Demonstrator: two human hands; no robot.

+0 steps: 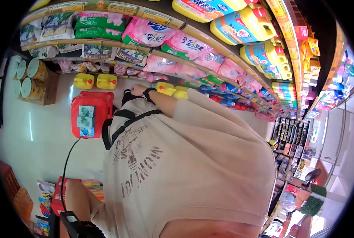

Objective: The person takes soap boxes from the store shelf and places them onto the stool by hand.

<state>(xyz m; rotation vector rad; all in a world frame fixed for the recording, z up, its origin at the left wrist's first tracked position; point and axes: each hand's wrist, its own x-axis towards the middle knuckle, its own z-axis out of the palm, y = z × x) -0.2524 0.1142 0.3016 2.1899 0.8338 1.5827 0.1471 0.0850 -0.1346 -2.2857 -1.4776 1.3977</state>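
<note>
My right hand [137, 90], with a black band at its wrist, is low beside the shelves, near a black-and-white item [127, 95] I cannot make out. Its fingers look curled, and whatever they hold, if anything, is hidden. Close by on the floor is a red plastic stool [77, 119] carrying several small green and blue boxes [85, 116]. A black device with a small screen [70, 217] and a cable [67, 166] shows at the lower left, beside a dark beaded bracelet [91, 229]. My left hand does not show.
Shelves of pink bags [151, 32] and yellow detergent jugs [244, 27] curve across the top and right. Yellow jugs [106, 81] stand on the floor near the lowest shelf. Tubs with green lids [36, 69] sit beside a cardboard box [51, 87] at the left.
</note>
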